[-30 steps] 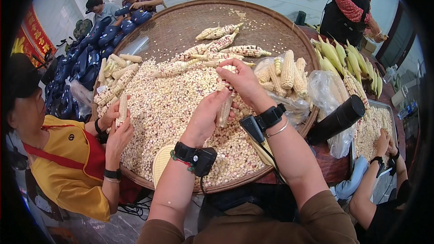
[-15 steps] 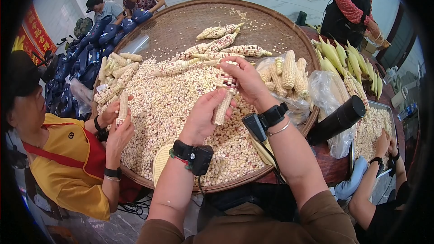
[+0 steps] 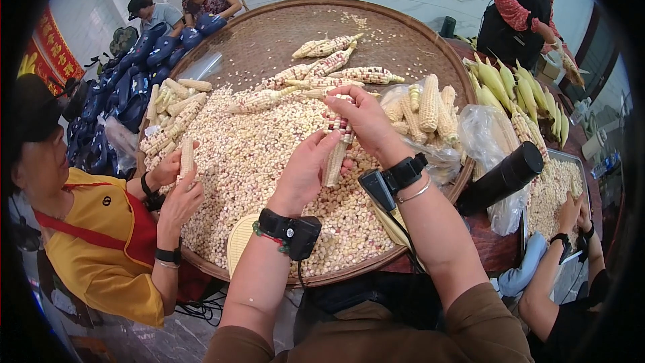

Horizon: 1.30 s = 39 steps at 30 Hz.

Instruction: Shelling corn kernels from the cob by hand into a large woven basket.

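Both hands hold one corn cob above a heap of loose kernels. Its lower part is bare; white and dark red kernels still cover the upper part. My left hand wraps the cob from the left, its thumb against the edge of the kernel rows. Around the top of the cob closes my right hand, with the thumb near the tip. The fingers behind the cob are partly hidden. Just beyond my hands, several speckled ears of corn lie across the round woven tray.
Stripped cobs lie at the tray's right, others at its left. A black bottle stands right of my forearm by a plastic bag. Husked corn lies beyond. At left a co-worker's hands hold a cob; another's work over a kernel tray.
My hands stay in nearly the same place, and the cob has shifted slightly in my grip. The co-worker at left has moved a hand on their cob; the person at far right has lowered a hand.
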Motion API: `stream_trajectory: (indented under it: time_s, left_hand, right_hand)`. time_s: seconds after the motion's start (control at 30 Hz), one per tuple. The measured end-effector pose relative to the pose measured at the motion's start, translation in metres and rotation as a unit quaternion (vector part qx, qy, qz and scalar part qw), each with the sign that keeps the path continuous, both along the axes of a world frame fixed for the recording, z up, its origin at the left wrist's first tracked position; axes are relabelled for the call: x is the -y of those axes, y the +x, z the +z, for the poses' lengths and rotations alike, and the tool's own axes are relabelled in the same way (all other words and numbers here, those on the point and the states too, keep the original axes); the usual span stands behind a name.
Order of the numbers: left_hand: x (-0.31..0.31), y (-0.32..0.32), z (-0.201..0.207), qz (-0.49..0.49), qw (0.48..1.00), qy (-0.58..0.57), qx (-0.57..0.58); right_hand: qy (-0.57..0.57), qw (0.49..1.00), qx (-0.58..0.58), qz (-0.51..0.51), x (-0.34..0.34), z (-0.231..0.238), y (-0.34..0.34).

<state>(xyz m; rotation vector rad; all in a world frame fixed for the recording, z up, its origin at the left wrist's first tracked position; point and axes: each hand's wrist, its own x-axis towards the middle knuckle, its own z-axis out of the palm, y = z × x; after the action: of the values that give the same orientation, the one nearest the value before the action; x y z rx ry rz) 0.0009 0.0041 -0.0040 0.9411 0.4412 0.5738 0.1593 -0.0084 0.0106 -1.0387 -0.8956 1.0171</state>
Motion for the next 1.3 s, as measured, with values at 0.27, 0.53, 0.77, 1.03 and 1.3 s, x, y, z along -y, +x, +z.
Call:
stream_trajectory:
  time_s: [0.27,0.53,0.77,1.03,1.3]
  left_hand:
    - [0.002,0.005,-0.004,0.032,0.991,0.092,-0.095]
    - [-0.002,-0.002,-0.003,-0.011,0.999,0.031,0.003]
    - [-0.005,-0.004,0.000,-0.079,0.995,-0.010,0.065]
    - [-0.003,0.003,-0.002,0.017,1.000,-0.016,0.013]
    - [0.000,0.001,0.000,0.014,0.997,0.046,-0.064]
  right_hand:
    - [-0.024,1.000,0.020,0.000,0.006,0.004,-0.006]
    - [0.012,0.998,-0.053,0.025,0.003,0.004,-0.002]
    - [0.018,0.995,-0.086,0.045,0.004,0.007,0.004]
    - [0.024,1.000,-0.001,-0.015,-0.001,-0.002,0.000]
    - [0.014,1.000,0.020,-0.018,0.000,-0.002,-0.001]
